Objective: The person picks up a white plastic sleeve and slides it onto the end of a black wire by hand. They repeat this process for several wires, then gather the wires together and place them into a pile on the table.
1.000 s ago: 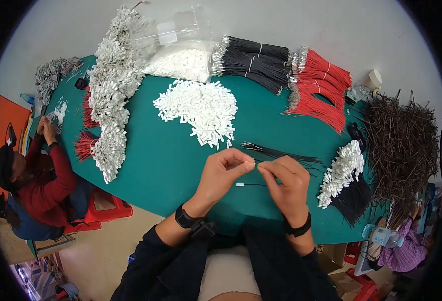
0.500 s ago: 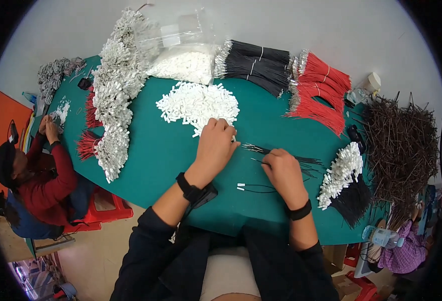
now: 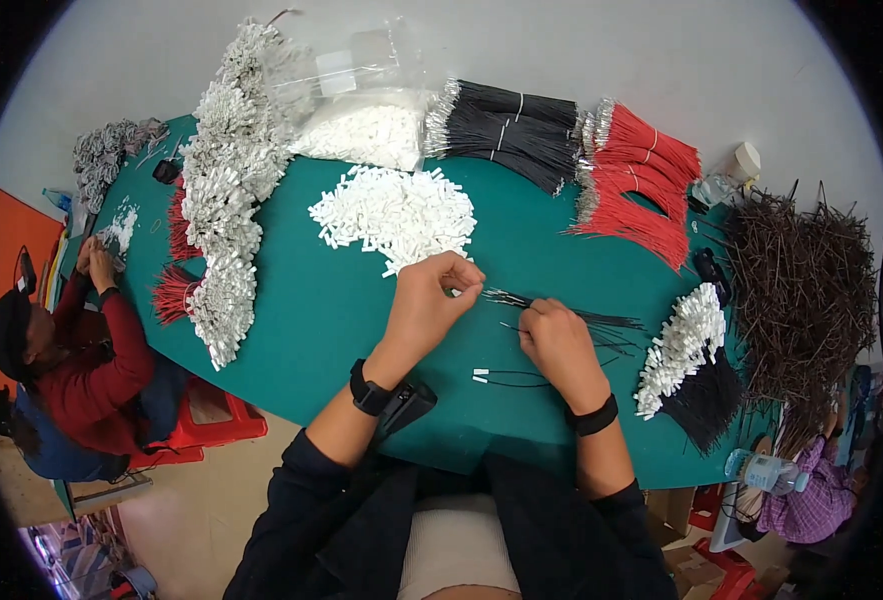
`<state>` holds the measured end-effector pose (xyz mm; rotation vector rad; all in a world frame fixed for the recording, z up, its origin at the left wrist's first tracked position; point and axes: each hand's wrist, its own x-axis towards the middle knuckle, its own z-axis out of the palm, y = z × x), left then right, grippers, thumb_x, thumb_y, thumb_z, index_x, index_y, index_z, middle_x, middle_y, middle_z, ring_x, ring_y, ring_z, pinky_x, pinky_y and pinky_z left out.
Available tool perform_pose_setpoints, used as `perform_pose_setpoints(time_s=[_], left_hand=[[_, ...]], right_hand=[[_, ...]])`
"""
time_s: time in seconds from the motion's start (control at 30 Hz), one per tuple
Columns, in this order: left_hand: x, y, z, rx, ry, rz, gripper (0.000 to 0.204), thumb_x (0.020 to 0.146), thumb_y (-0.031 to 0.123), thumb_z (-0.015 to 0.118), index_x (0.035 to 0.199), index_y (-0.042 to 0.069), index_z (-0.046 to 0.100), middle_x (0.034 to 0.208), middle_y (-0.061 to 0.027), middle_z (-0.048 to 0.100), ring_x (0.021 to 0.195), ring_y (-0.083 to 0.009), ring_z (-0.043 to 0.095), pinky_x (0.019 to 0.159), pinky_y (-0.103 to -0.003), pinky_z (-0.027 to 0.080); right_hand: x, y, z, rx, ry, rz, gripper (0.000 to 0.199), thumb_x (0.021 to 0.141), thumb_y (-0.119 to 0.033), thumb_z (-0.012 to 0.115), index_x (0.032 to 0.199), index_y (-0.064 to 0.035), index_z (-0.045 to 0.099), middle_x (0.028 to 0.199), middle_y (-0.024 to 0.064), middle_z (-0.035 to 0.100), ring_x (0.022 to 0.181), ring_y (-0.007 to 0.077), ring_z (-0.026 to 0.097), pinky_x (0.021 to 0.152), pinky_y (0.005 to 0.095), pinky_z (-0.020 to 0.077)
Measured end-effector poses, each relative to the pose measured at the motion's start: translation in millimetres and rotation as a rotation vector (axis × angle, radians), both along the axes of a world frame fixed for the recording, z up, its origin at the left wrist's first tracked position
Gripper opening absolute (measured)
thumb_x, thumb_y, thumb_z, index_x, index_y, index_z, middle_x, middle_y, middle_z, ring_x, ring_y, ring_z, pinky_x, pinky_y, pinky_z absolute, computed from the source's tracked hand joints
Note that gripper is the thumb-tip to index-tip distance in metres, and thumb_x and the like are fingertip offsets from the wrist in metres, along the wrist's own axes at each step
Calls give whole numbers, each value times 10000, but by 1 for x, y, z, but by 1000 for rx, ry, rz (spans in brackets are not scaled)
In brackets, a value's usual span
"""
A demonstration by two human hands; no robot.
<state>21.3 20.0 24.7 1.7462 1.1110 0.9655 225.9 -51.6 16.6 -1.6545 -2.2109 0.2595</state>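
My left hand (image 3: 429, 302) hovers at the near edge of a heap of small white plastic connectors (image 3: 393, 208), thumb and fingertips pinched together, apparently on one connector. My right hand (image 3: 558, 343) sits just to its right, pinching the end of a thin black wire. It is drawn from a loose spread of thin black wires (image 3: 601, 322) on the green table (image 3: 311, 320). A black wire with white connectors on its ends (image 3: 501, 378) lies flat just in front of my right hand.
Bundles of black wires (image 3: 511, 130) and red wires (image 3: 636, 185) lie at the far edge beside a clear bag of white connectors (image 3: 361, 130). White-tipped bundles (image 3: 221, 230) run down the left, more (image 3: 686, 350) lie right. A brown wire heap (image 3: 801, 290) fills the right. Another person (image 3: 81, 370) works at the left.
My hands parted from the wire they held together. My left hand reached into the white connector heap and has drawn back, pinched. The wire with white ends now lies on the table.
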Motion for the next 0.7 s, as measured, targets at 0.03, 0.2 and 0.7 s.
perform_pose_setpoints(time_s=[0.03,0.2,0.7], left_hand=[[0,-2,0,-79,-100,-5,133,809,7,768,920,13,696,908,-104,719,816,-219,683,728,-303,531],[0,-9,-6,-300,-341,15,122,812,1,742,925,40,717,838,-89,709,769,-241,665,694,-336,534],[0,15,-22,400,620,0,136,775,52,762,900,37,710,966,-107,635,990,-303,549,868,-399,487]], right_hand=[[0,0,0,-1,1,3,48,761,-13,658,738,-1,617,825,127,623,844,326,630,745,444,529],[-1,0,1,2,-13,7,49,764,-12,650,739,1,609,819,129,619,834,328,626,748,444,531],[0,-3,1,-4,-17,-7,43,734,8,654,728,2,612,781,139,609,819,342,627,736,462,530]])
